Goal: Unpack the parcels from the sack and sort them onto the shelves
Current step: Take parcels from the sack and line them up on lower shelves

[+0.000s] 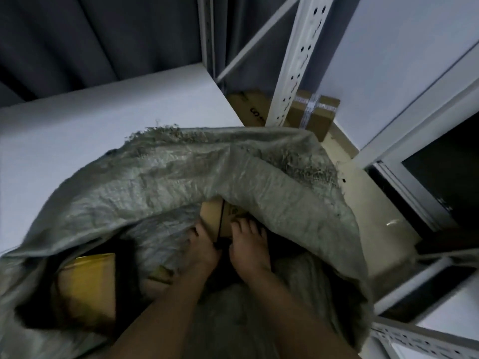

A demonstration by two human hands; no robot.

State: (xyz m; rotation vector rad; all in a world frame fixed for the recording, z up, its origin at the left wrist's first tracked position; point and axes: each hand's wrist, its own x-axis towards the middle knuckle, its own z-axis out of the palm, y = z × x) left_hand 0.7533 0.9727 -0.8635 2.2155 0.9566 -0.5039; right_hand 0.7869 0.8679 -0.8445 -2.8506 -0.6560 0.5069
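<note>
Both hands reach down into the open mouth of a grey woven sack [160,177], which stands on the floor in front of white metal shelves. The left hand [203,246] and the right hand [250,251] lie close together, side by side, on a brown cardboard parcel [213,216] that sits deep in the sack, partly under the folded upper edge of the fabric. The fingers [199,228] of the left hand press against the near left edge of this parcel, and the fingers of the right hand are slightly spread and rest on its near right part. I cannot tell if they curl around the edges, because the picture is dark and a little blurred there. A dark strap or line runs across the top of the parcel between the two hands.

On the left inside the sack lies a yellow parcel [90,281], well apart from the hands. Behind the sack, a wide white shelf board [103,112] is at the left, and a perforated white shelf post [298,60] rises at the right. Beside this post, two brown cardboard boxes [315,117] stand on the floor, one with printed tape.
</note>
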